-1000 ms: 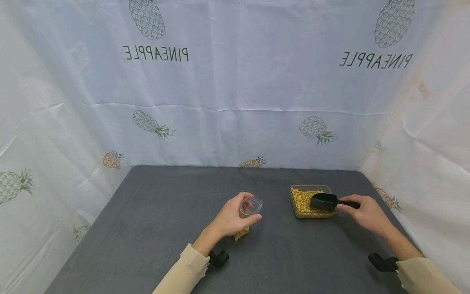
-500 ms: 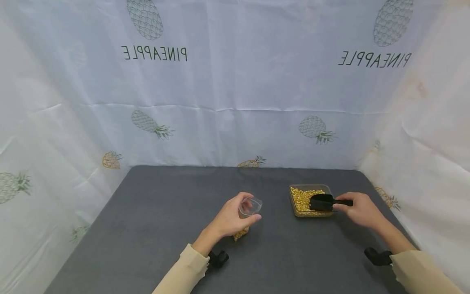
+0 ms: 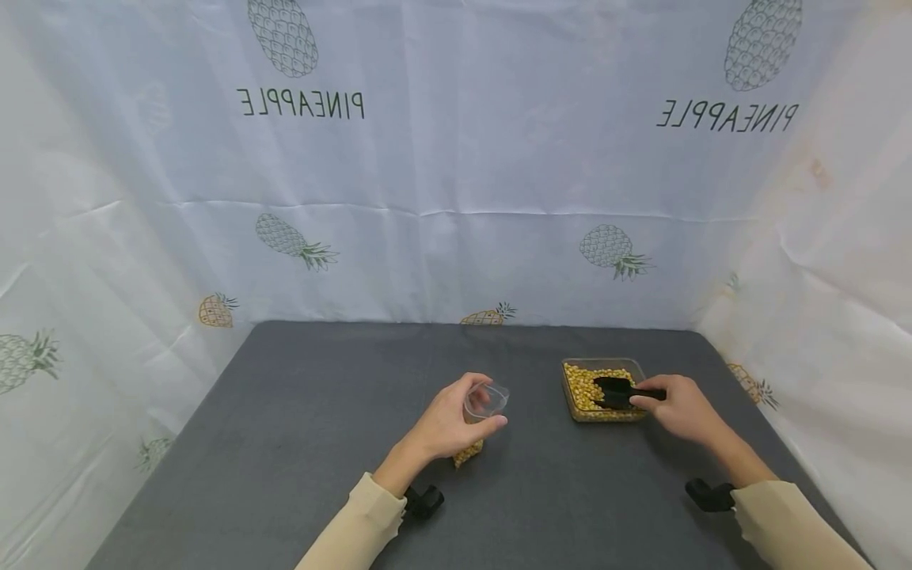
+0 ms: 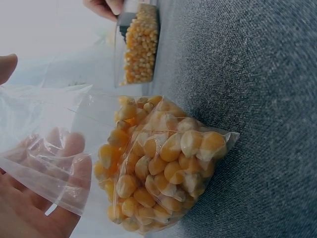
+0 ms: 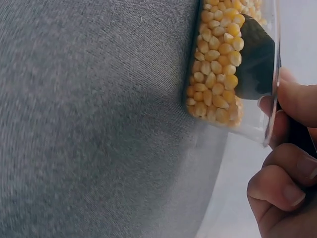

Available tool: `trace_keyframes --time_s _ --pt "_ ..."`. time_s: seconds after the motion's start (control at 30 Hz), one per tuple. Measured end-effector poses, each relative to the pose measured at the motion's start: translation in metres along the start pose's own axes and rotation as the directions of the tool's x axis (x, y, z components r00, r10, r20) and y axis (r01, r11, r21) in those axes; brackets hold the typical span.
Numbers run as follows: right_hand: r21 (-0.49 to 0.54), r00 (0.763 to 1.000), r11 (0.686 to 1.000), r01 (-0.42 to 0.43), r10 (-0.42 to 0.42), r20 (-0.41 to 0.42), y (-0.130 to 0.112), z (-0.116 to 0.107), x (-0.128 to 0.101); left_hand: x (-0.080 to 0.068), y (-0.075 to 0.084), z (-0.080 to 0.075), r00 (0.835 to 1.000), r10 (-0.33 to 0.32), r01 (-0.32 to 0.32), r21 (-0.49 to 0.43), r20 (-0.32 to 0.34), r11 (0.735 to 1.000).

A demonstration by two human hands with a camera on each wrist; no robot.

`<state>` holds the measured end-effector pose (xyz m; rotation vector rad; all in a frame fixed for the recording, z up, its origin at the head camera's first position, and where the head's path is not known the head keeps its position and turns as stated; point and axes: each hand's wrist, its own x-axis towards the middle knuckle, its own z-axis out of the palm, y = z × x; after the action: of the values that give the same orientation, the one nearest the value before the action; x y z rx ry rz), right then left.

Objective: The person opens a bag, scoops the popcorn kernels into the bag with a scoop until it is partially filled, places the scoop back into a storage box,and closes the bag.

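Note:
A clear plastic bag (image 3: 479, 416) partly filled with corn kernels (image 4: 158, 168) stands on the grey table (image 3: 299, 427). My left hand (image 3: 452, 423) holds its open mouth; in the left wrist view the bag (image 4: 59, 144) lies over my fingers (image 4: 39, 198). To the right, a clear rectangular tray (image 3: 572, 413) holds loose kernels (image 5: 215, 64). My right hand (image 3: 677, 408) grips the handle of a black scoop (image 3: 614, 392), whose bowl lies in the kernels. In the right wrist view, the scoop (image 5: 255, 59) shows through the tray wall beside my fingers (image 5: 285, 181).
White cloth printed with pineapples (image 3: 456, 158) walls in the table at the back and both sides. Black wrist mounts (image 3: 424, 501) sit by both sleeves. Bare grey cloth lies left of the bag and between bag and tray.
My right hand has moved left, pushing the scoop further into the tray's kernels. The left hand and bag have stayed put.

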<state>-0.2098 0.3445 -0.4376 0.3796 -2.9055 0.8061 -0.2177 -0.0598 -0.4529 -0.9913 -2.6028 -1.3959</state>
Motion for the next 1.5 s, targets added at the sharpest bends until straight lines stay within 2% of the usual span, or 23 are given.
trace_keyframes --time_s 0.5,1.5 --pt "0.053 0.997 0.997 -0.064 0.066 -0.034 0.004 0.011 -0.004 0.000 0.000 -0.001 1.000 -0.003 0.003 -0.006 0.003 1.000" --pt "0.125 0.986 0.987 -0.102 0.116 -0.116 0.015 0.001 -0.025 -0.001 0.001 -0.001 1.000 -0.008 0.008 -0.012 0.002 1.000"
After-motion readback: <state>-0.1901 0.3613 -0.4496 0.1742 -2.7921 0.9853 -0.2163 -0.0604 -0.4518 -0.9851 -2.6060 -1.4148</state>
